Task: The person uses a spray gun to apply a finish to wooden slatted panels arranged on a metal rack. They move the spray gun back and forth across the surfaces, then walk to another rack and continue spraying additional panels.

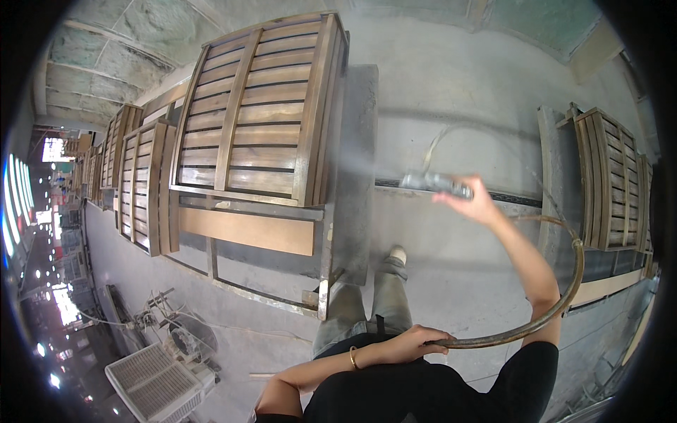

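My right hand point(477, 201) is closed round the handle of a metal spray gun point(437, 183), held out ahead of me with its nozzle facing left. A faint pale mist spreads from the nozzle toward a large brown slatted wooden piece point(273, 116), apart from the gun. Close to my waist, my left hand point(416, 344) grips a stiff brownish hose point(530, 333). From there the hose curves round my right arm and up on the right side. Motion slightly blurs the gun's front.
The slatted piece rests on a metal frame point(324, 268) beside a tan board point(247, 230). More slatted pieces point(141, 176) line up at the left, and others point(612, 180) stand at the right. A boxy cooler point(156, 381) sits at lower left. A dark floor rail point(493, 195) crosses ahead.
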Available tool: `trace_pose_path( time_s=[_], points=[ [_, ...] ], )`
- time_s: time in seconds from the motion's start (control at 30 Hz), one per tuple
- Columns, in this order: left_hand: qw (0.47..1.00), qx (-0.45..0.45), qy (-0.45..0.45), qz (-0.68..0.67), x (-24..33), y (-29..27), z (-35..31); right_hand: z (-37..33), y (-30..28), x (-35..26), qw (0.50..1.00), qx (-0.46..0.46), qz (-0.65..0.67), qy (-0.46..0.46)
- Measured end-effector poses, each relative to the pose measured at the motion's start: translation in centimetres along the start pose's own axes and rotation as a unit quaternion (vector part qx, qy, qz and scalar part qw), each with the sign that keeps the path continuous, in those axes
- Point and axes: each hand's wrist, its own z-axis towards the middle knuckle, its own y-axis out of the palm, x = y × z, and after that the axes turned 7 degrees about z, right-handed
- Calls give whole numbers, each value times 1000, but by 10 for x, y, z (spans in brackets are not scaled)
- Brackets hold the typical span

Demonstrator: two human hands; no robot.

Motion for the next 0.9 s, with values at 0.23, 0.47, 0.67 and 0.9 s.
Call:
trace_pose_path(
  time_s=[0.23, 0.47, 0.67, 0.9],
  points=[
    [1000, -18, -9, 6, 2, 5, 7, -26, -6, -3, 990, -3, 20, 142],
    [998, 61, -9, 10, 3, 9, 3, 94, -84, 12, 981, 192, 34, 5],
    [994, 108, -22, 14, -4, 18, 2, 129, -82, 3, 950, 306, 14, -63],
    [996, 77, 43, -8, -9, 35, 17, 36, -46, -28, 995, 74, 50, -46]
  ],
)
